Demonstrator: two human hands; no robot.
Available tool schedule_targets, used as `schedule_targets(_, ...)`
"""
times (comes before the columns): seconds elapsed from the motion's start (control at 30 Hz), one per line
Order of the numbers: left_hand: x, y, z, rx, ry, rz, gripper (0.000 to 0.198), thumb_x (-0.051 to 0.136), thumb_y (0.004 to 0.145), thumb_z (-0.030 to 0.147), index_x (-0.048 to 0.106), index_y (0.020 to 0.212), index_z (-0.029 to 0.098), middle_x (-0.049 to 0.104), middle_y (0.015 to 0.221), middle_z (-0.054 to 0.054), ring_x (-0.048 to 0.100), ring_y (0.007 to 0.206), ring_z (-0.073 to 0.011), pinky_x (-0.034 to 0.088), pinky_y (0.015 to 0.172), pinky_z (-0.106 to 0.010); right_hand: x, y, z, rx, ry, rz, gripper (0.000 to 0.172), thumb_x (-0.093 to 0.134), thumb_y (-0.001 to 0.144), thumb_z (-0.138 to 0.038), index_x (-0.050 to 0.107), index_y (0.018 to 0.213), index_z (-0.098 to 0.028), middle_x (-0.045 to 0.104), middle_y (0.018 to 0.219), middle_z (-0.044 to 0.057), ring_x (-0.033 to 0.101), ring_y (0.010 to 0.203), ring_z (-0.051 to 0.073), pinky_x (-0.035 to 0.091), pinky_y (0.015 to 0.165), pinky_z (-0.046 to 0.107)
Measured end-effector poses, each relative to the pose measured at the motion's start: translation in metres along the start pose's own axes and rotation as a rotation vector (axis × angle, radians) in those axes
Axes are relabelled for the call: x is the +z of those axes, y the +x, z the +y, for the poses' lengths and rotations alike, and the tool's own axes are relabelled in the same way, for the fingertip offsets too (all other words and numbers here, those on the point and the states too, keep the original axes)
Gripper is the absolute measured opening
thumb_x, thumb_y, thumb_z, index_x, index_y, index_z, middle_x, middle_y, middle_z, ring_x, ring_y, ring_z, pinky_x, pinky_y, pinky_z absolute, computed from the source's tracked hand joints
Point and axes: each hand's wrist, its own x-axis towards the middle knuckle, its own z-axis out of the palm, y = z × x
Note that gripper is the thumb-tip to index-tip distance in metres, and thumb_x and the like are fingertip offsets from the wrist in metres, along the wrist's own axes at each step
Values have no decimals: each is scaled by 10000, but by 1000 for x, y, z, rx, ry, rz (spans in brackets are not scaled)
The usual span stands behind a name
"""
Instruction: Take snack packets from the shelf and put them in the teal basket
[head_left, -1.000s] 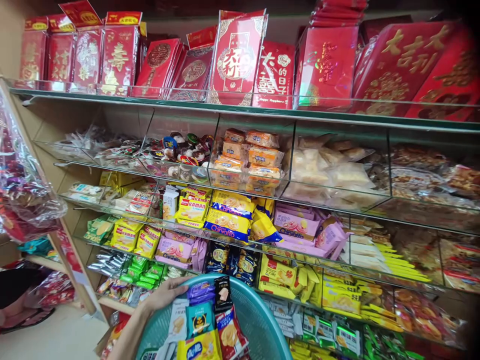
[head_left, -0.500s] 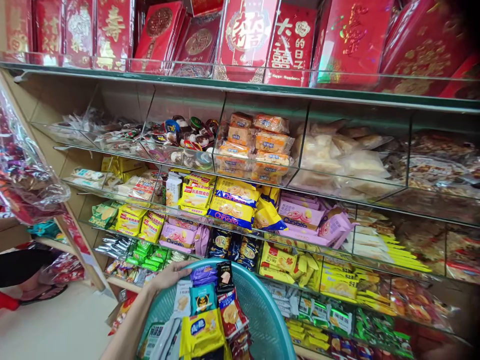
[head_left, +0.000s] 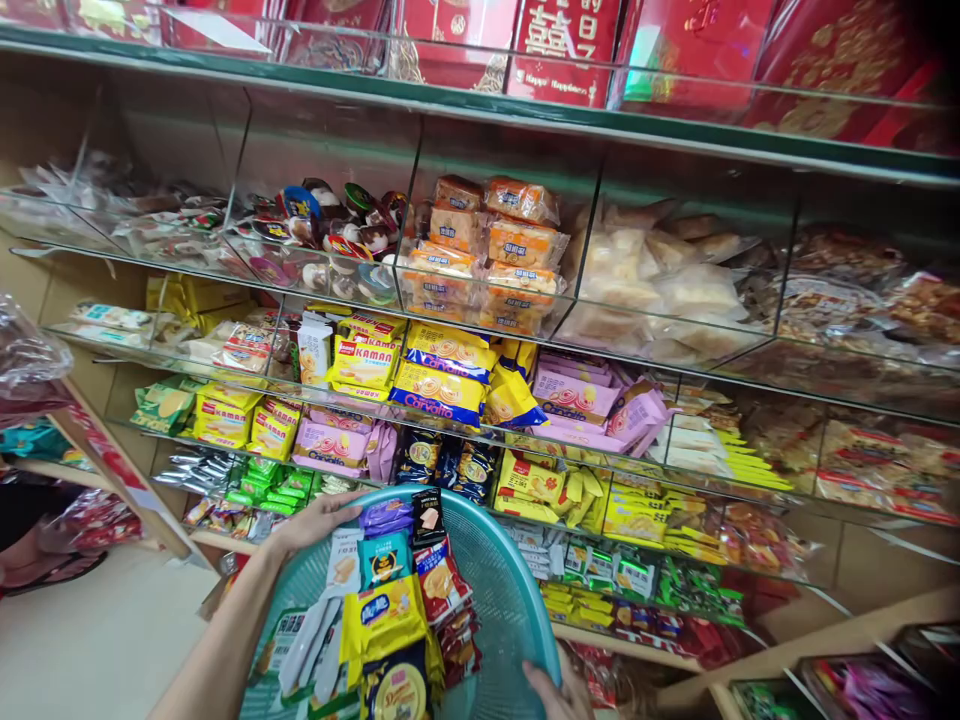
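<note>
My left hand (head_left: 319,522) grips the far left rim of a teal plastic basket (head_left: 517,590). On the basket's right rim, low in the view, is my right hand (head_left: 556,690), its fingers over the edge. Inside lie wrapped snacks: a yellow packet (head_left: 384,615), a teal packet (head_left: 386,558), a black packet (head_left: 428,517), a purple packet (head_left: 387,517), red packets (head_left: 442,580) and a round-labelled dark packet (head_left: 396,685). White and green packets lean at the basket's left side.
Clear-fronted shelves hold orange wrapped cakes (head_left: 525,245), yellow packets (head_left: 439,390), purple packets (head_left: 574,390) and red envelopes (head_left: 457,45). A person's sandalled foot (head_left: 64,570) shows at the left. Wooden-edged bins (head_left: 862,680) stand at the lower right.
My right hand has come into view on the basket's right rim. The view has tilted down and shifted, so the shelves sit higher and more of the basket's contents shows.
</note>
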Motion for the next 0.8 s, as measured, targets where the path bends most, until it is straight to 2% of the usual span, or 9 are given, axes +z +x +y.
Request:
schedule_targets(0.1, 1, 0, 3, -45, 2, 21, 733, 675, 729, 447, 442, 1344, 123, 626, 1147, -100, 633, 943, -202, 504, 851, -289, -3, 1, -3, 5, 26, -28, 501, 648, 622, -480, 666, 1008, -161, 708, 894, 88, 641, 897, 275, 489, 826, 357)
schedule_targets(0.2, 5, -3, 10, -86, 11, 55, 799, 695, 698, 465, 416, 1354, 105, 624, 1147, -111, 645, 891, -193, 523, 802, -275, -7, -4, -12, 31, 92, -136, 547, 697, 585, -502, 655, 1016, -167, 706, 948, 83, 634, 943, 272, 486, 848, 354)
schedule_targets(0.3, 9, -5, 14, -116, 7, 71, 861, 714, 668, 471, 391, 1357, 68, 623, 1143, -123, 645, 846, -170, 529, 761, -243, -8, -7, -25, 4, 150, -218, 583, 665, 648, -539, 608, 1097, -172, 694, 1020, 84, 632, 970, 260, 488, 864, 354)
schedule_targets(0.4, 9, -4, 13, -139, 3, 99, 897, 739, 626, 482, 397, 1360, 95, 626, 1136, -118, 650, 821, -173, 536, 745, -252, -10, -2, -38, -52, 87, -137, 630, 656, 673, -532, 542, 1189, -189, 625, 1186, 101, 572, 1104, 264, 459, 929, 364)
schedule_targets(0.47, 8, -4, 10, -140, 26, 123, 862, 734, 635, 485, 420, 1350, 119, 624, 1143, -110, 653, 821, -174, 538, 753, -259, -13, 7, -47, -141, -19, -65, 670, 662, 665, -517, 509, 1228, -187, 553, 1286, 125, 512, 1183, 273, 426, 975, 382)
schedule_targets(0.53, 7, -4, 9, -130, 44, 124, 802, 716, 665, 479, 441, 1338, 139, 615, 1165, -97, 654, 849, -174, 537, 781, -262, -15, 15, -57, -274, -134, -46, 662, 629, 700, -501, 477, 1262, -187, 499, 1339, 135, 483, 1213, 271, 398, 1003, 404)
schedule_targets(0.67, 8, -4, 8, -124, 34, 124, 742, 712, 679, 463, 479, 1303, 137, 625, 1147, -91, 656, 860, -178, 541, 788, -266, -11, 30, -91, -522, -327, -100, 529, 553, 787, -433, 476, 1258, -207, 518, 1310, 111, 489, 1196, 248, 392, 1001, 417)
schedule_targets(0.8, 7, -2, 4, -108, 14, 90, 779, 710, 687, 452, 432, 1341, 132, 612, 1165, -106, 655, 875, -187, 536, 816, -292, 10, 47, -133, -741, -465, -159, 393, 513, 829, -331, 512, 1203, -210, 568, 1226, 93, 523, 1136, 225, 419, 966, 398)
